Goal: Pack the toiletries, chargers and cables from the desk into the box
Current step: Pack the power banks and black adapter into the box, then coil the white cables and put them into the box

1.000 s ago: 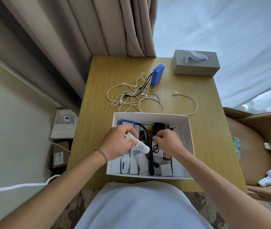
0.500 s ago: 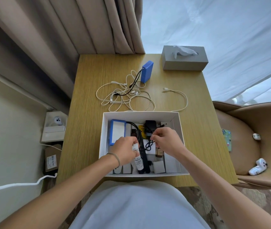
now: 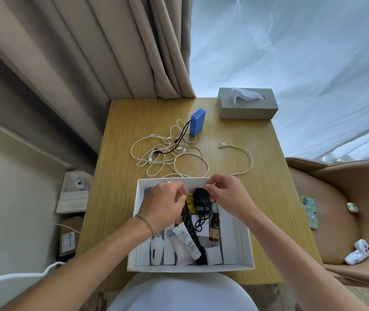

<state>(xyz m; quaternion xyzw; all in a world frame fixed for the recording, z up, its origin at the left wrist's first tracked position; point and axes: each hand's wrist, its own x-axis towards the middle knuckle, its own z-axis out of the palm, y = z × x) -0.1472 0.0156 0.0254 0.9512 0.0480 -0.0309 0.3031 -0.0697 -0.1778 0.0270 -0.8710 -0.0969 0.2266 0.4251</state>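
The white box [image 3: 190,268] sits at the desk's near edge, holding a white tube [image 3: 186,241], a brown bottle [image 3: 215,227], a black charger [image 3: 201,196] with its cord, and other white toiletries. My left hand [image 3: 163,205] hovers over the box's far left part with loosely curled fingers that hold nothing. Over the far rim, my right hand [image 3: 226,196] has its fingers bent, and I see nothing in it. Beyond the box lie a tangle of white cables [image 3: 170,158], a single white cable [image 3: 246,153] and a blue power bank [image 3: 198,122] with a black lead.
A grey tissue box [image 3: 246,106] stands at the desk's [image 3: 120,176] far right corner. Curtains hang behind. On the right, a tan chair [image 3: 336,221] carries a phone [image 3: 310,212] and a white controller [image 3: 357,252]. Small boxes sit on the floor at left.
My left hand let go of the white tube, which now lies in the box, and moved toward the far side. My right hand lifted off the black cord toward the far rim.
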